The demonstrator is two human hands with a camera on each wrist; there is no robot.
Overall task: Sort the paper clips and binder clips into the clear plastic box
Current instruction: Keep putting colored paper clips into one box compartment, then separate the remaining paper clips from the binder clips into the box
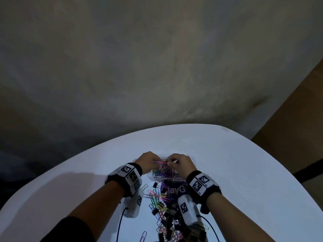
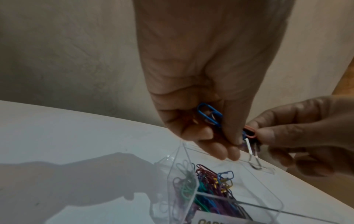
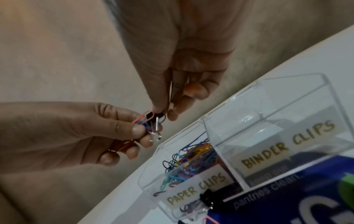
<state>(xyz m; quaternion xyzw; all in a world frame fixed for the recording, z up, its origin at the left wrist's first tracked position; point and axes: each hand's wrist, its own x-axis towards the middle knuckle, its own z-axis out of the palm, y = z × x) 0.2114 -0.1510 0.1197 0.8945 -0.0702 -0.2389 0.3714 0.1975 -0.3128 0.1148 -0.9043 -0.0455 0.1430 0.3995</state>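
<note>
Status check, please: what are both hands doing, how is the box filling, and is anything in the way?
Left hand pinches paper clips; right hand pinches a black binder clip tangled with them. Clear plastic box: paper-clip side part filled, binder side looks empty. Nothing blocking.

A white table (image 1: 244, 163) carries the clear plastic box (image 3: 268, 121), loose clips (image 1: 160, 201) and a blue packet (image 3: 287, 197).

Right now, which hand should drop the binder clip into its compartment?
Right hand, probably: it already pinches the binder clip and hangs nearest the BINDER CLIPS compartment. The left hand holds paper clips.
</note>
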